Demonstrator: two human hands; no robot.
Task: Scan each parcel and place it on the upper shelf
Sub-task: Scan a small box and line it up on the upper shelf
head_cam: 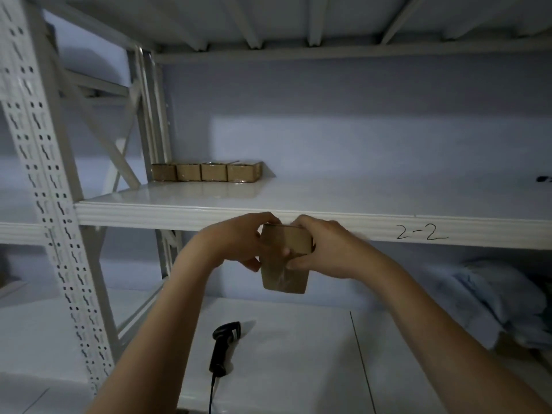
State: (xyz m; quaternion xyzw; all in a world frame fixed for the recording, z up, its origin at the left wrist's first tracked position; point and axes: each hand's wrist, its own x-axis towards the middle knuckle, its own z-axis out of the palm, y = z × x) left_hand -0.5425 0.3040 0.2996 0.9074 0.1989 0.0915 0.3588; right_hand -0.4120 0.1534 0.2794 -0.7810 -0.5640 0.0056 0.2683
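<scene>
Holding one brown parcel (285,258) between them, the left hand (239,240) and right hand (325,249) each grip a side with curled fingers, just below the front edge of the upper shelf (179,215), judged a lift towards placing. Four like parcels (206,171) stand in a tight row at the shelf's back left, leaving room alongside. One black scanner (222,348) lies set down on the white surface (298,354) below, freeing both hands; scanning appears done

stockroom, steel racking (56,186), labelled shelf (328,222)
</scene>
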